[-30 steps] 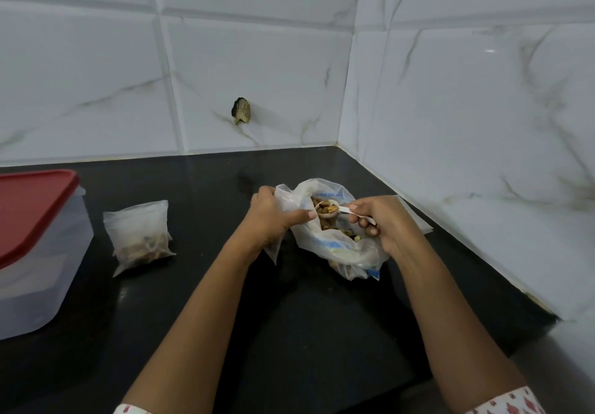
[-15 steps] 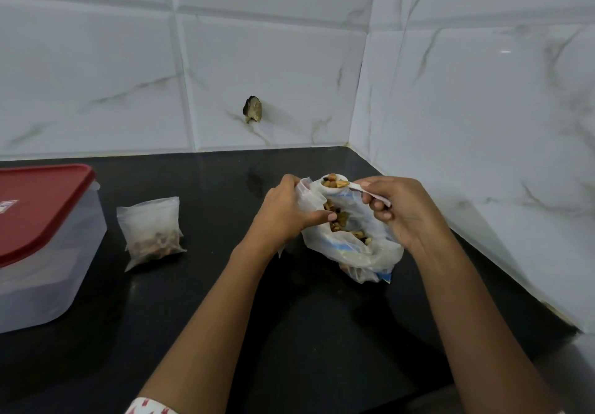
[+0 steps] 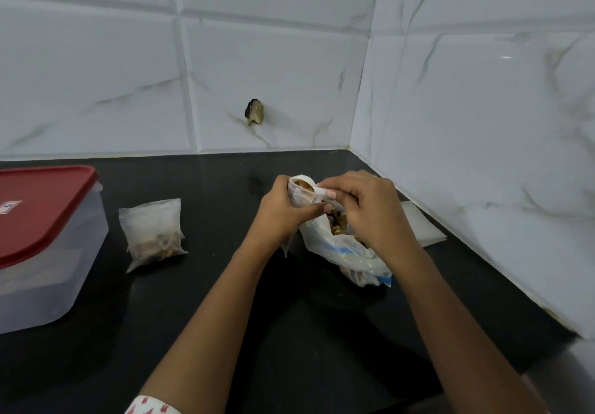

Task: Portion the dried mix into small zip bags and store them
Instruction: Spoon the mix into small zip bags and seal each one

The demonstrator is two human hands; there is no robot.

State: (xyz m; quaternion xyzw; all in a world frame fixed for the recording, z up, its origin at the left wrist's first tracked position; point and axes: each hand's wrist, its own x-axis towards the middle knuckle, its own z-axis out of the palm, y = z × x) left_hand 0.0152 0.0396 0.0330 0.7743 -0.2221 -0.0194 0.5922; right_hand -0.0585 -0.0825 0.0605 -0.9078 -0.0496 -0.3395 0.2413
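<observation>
A large clear bag (image 3: 349, 254) with blue print lies on the black counter (image 3: 225, 301), holding dried mix. My left hand (image 3: 281, 212) pinches a small zip bag (image 3: 301, 199) upright by its mouth, just left of the large bag. My right hand (image 3: 370, 210) grips a white spoon (image 3: 317, 190); its bowl, loaded with brown mix, sits tilted at the small bag's mouth. Most of the small bag is hidden behind my fingers. A filled small bag (image 3: 154, 233) stands to the left on the counter.
A clear plastic container with a red lid (image 3: 42, 207) stands at the left edge. Flat empty bags (image 3: 421, 225) lie against the right wall. White marble tiles enclose the corner, with a chipped hole (image 3: 255, 112) in the back wall.
My right hand lifted the loaded spoon out of the large bag and brought it left to the mouth of the small bag. My left hand kept its hold on the small bag.
</observation>
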